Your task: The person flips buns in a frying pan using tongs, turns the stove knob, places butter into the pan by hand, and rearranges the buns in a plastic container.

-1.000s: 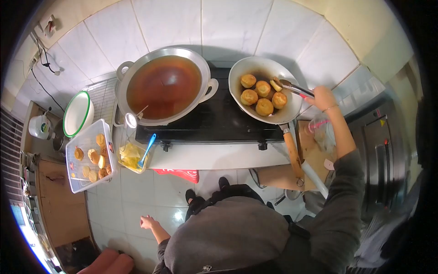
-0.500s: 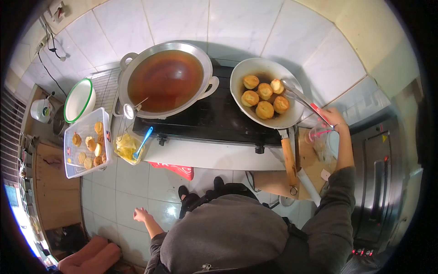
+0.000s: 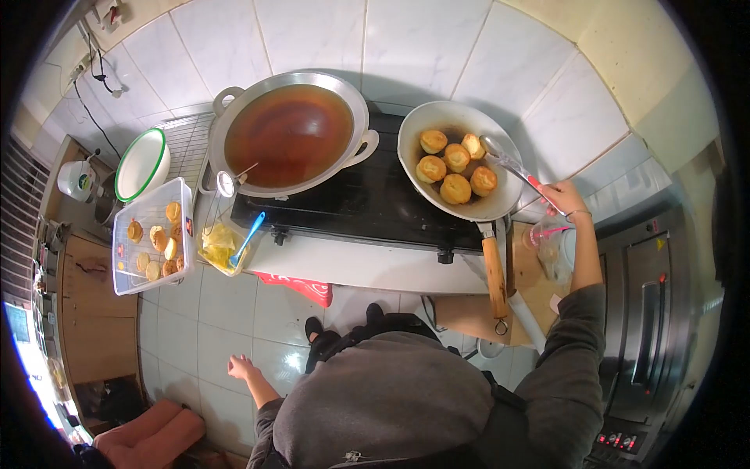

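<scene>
My right hand [image 3: 559, 197] is closed around the red grip of metal tongs [image 3: 509, 161], at the right side of the white pan [image 3: 501, 205]. The tips of the tongs reach over the pan's rim to a golden round bun [image 3: 473, 146], touching it or very close to it. Several more browned buns [image 3: 455, 188] sit in the pan in a thin dark layer of oil. The pan's wooden handle [image 3: 494, 273] points toward me. My left hand [image 3: 241, 366] hangs low over the floor at my side, fingers curled, with nothing visible in it.
A wide wok [image 3: 358, 117] of reddish-brown liquid stands left on the black stove [image 3: 391, 205], a dial thermometer [image 3: 226, 184] at its edge. Further left are a plastic box [image 3: 123, 234] of buns, a green-rimmed bowl [image 3: 141, 168] and a blue brush [image 3: 251, 233]. An oven [image 3: 641, 313] stands right.
My right hand has shifted slightly to the left with the tongs, whose tips stay by the same bun. The view has moved a little. My left hand is where it was.
</scene>
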### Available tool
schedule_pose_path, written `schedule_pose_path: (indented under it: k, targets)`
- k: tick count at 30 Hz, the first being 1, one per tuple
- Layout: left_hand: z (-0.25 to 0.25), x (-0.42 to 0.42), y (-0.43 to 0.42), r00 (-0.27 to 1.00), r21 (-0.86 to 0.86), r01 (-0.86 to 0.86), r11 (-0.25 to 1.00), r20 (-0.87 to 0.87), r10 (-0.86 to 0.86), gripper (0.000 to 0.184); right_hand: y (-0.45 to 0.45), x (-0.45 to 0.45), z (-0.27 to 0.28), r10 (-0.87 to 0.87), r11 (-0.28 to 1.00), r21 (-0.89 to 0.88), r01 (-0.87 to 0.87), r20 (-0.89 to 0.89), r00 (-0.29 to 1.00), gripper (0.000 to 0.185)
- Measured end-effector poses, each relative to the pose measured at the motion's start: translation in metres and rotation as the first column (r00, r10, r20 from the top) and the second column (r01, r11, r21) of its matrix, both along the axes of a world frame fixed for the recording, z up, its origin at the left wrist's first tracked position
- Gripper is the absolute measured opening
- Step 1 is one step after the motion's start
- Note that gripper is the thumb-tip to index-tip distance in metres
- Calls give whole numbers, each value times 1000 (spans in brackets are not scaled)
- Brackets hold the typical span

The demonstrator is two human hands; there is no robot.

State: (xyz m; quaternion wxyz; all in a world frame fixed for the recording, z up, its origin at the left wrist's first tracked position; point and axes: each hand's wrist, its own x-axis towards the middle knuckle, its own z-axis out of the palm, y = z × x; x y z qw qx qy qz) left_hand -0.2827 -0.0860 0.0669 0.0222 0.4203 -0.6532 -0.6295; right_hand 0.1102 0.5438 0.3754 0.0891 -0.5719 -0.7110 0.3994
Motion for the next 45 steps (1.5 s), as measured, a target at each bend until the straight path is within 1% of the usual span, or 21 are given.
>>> schedule_pose_path:
  k: [3, 6, 7, 8, 9, 11, 13, 16, 19, 22, 25, 26, 29, 31, 32, 33, 34, 35, 38, 41, 45]
  targets:
    - [-2, 1, -2, 1000, -10, 1, 1000, 6, 0, 44, 3, 1, -2, 24, 998, 53, -23, -6, 1000, 42]
    - [-2, 1, -1, 1000, -18, 9, 1000, 3, -9, 45, 3, -6, 8, 123, 960, 223, -170, 208, 970, 40]
    - [-1, 1, 1, 1000, -17, 15, 1000, -3, -15, 45, 2, -12, 7, 139, 854, 431, -292, 351, 926, 40]
    - [1, 2, 2, 1000, -19, 24, 1000, -9, -24, 45, -2, -18, 3, 113, 690, 589, -421, 486, 866, 39]
    - [0, 2, 3, 999, -24, 40, 999, -8, -40, 46, -6, -22, -2, 48, 485, 682, -547, 604, 795, 39]
    - [-1, 1, 7, 998, -33, 70, 997, -3, -70, 46, -14, -30, -8, 75, 493, 647, -582, 635, 769, 39]
    - [4, 2, 13, 998, -16, 59, 998, -12, -59, 46, -15, -32, -6, 79, 500, 621, -604, 662, 746, 38]
    - [13, 4, 16, 997, -7, 78, 997, -25, -78, 46, -35, -24, 31, 65, 557, 640, -529, 602, 796, 40]
    - [12, 7, 15, 996, -12, 83, 996, -23, -84, 47, -76, -17, 73, 114, 565, 585, -583, 644, 757, 42]
    - [8, 6, 15, 999, -15, 55, 998, 4, -55, 43, -104, -14, 82, 111, 588, 475, -655, 754, 647, 42]
    - [-4, 3, 15, 998, -8, 55, 998, 5, -55, 41, -107, -10, 64, 173, 529, 474, -703, 752, 637, 43]
    - [-7, 2, 15, 998, -3, 62, 998, 0, -62, 41, -105, -9, 57, 160, 534, 484, -693, 747, 645, 43]
    - [-11, -4, 14, 985, 43, 175, 984, -6, -175, 51, -89, -7, 37, 147, 517, 515, -684, 734, 664, 42]
    - [-6, -4, 17, 983, 35, 183, 983, -17, -182, 51, -71, 9, 32, 179, 478, 524, -705, 728, 662, 39]
    - [-2, -5, 19, 983, 32, 182, 983, -21, -181, 51, -65, 14, 35, 237, 679, 466, -567, 591, 771, 37]
    - [0, -4, 18, 982, 31, 187, 982, -17, -186, 51, -62, 18, 40, 249, 841, 345, -417, 437, 864, 35]
    - [0, -4, 17, 982, 33, 190, 981, -14, -189, 52, -56, 24, 43, 215, 947, 173, -269, 280, 936, 34]
    - [0, -3, 15, 982, 34, 190, 981, -10, -190, 52, -45, 35, 36, 192, 968, 114, -222, 228, 955, 33]
    - [1, 3, 14, 991, 36, 131, 991, -28, -130, 50, -26, 61, 12, -33, 998, -46, 34, 25, 999, 35]
    - [-1, 11, 11, 996, 17, 83, 996, -18, -83, 48, -23, 62, 9, -87, 991, -97, 87, -1, 996, 36]
    - [-14, 16, 1, 998, 24, 61, 998, -19, -60, 47, -28, 48, 17, -20, 998, -55, 22, 45, 999, 36]
